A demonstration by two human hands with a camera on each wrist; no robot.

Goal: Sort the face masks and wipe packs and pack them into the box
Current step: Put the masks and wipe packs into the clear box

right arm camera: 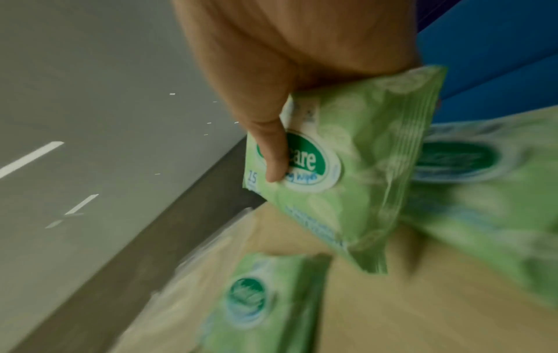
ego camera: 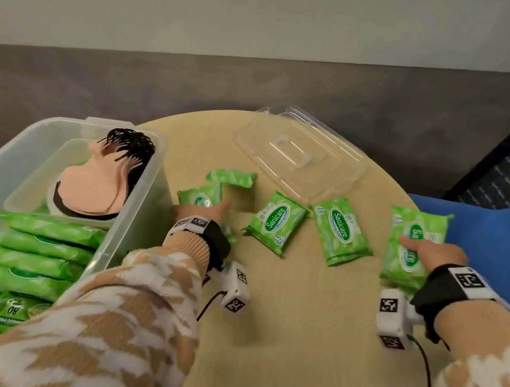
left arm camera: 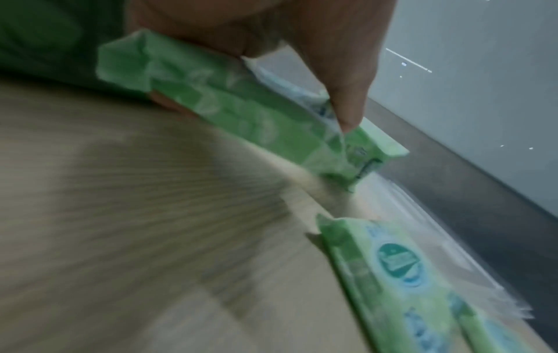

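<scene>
A clear plastic box (ego camera: 151, 180) stands at the left of the round table. Peach face masks (ego camera: 94, 186) with black ear loops lie in a clear inner tray at its far end, and several green wipe packs (ego camera: 41, 247) fill the near end. My left hand (ego camera: 213, 208) grips a green wipe pack (ego camera: 198, 197) just right of the box; the thumb (left arm camera: 347, 95) lies on top of this tilted pack (left arm camera: 241, 112). My right hand (ego camera: 426, 250) pinches another pack (ego camera: 418, 228), thumb (right arm camera: 271, 152) on its label (right arm camera: 314, 164), above a further pack (right arm camera: 483, 191).
Two loose wipe packs (ego camera: 276, 221) (ego camera: 340, 232) lie between my hands, and one more (ego camera: 231, 177) lies beyond the left hand. The clear box lid (ego camera: 297, 153) rests at the table's far edge. Blue seating (ego camera: 484, 228) borders the table on the right.
</scene>
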